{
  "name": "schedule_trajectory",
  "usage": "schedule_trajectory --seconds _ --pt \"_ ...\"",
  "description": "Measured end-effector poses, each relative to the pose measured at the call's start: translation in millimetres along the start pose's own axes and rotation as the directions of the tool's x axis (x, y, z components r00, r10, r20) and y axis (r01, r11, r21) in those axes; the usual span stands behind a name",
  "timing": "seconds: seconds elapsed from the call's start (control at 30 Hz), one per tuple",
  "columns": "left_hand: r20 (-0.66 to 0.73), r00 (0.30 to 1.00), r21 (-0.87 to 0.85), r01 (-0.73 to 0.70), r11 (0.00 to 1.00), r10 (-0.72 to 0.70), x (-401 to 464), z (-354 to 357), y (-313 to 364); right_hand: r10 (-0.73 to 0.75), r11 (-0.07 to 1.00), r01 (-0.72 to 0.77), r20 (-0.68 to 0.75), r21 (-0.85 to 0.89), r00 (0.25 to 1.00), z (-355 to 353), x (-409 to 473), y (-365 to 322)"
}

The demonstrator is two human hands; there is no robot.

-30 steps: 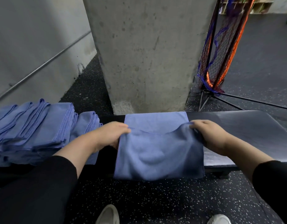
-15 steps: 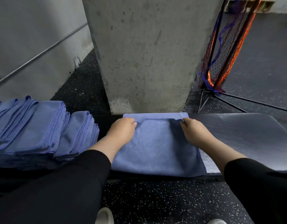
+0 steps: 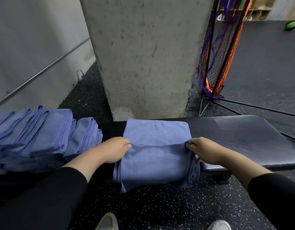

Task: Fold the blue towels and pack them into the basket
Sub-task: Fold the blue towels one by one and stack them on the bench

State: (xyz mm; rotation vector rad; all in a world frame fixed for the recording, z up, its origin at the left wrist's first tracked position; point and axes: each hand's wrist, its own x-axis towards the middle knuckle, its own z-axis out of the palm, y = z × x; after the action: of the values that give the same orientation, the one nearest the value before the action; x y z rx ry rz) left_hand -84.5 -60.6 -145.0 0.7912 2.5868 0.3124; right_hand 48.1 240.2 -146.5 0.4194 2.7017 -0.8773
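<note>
folding was the step in hand here, going by how things lay. the blue towel point(image 3: 157, 156) sat on the dark padded bench point(image 3: 243, 138), far part flat, near part doubled up with its lower end drooping off the front edge toward the speckled floor point(image 3: 160, 209). left hand point(image 3: 112, 151) pinched the left corner of the raised hem, fingers curled onto the cloth. right hand point(image 3: 204, 150) did the same on the right corner. both arms reached in from the near side in black sleeves, wrists low, knuckles up, hands level with each other and the hem stretched between them. next move i'd guess needed both corners carried evenly so the edges line up, then a press flat. stack of folded towels point(image 3: 37, 138) sat on the left. couldn't see any basket in view.
</note>
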Motion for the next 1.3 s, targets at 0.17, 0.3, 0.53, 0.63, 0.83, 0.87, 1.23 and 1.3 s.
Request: schedule_trajectory --seconds 0.17,0.3,0.53,0.63,0.83,0.87,1.23,1.3 --pt "-0.033 0.999 -0.694 -0.007 0.720 -0.021 0 -19 -6 0.010 0.714 -0.014 0.010 0.700 1.000 -8 -6 15" --pt "-0.353 0.921 -0.624 -0.100 0.775 -0.166 26 -31 -8 0.073 0.533 0.061 -0.118 0.844 0.990 -19 15 6" --pt "-0.459 0.876 -0.284 0.013 0.959 -0.148 87 -8 -12 -0.026 0.998 0.051 -0.424 0.046 0.905 -11 71 1" --pt "-0.408 0.911 -0.109 0.023 0.994 -0.066 100 6 -22 -0.087 0.990 0.033 -0.413 -0.137 0.906 1 86 11" --pt "-0.445 0.887 -0.120 0.081 0.989 -0.126 117 -2 -27 0.003 0.994 -0.057 -0.520 -0.088 0.854 -5 106 13" --pt "-0.454 0.876 -0.127 0.115 0.985 -0.161 122 -3 -27 0.031 0.995 -0.079 -0.531 -0.066 0.847 -6 110 15" --pt "-0.402 0.914 0.118 0.118 0.986 -0.061 147 9 -23 -0.041 0.983 -0.042 -0.433 -0.180 0.901 -6 120 29" --pt "-0.370 0.929 0.142 0.087 0.986 -0.029 147 10 -21 -0.060 0.974 -0.032 -0.393 -0.224 0.918 -7 119 30"
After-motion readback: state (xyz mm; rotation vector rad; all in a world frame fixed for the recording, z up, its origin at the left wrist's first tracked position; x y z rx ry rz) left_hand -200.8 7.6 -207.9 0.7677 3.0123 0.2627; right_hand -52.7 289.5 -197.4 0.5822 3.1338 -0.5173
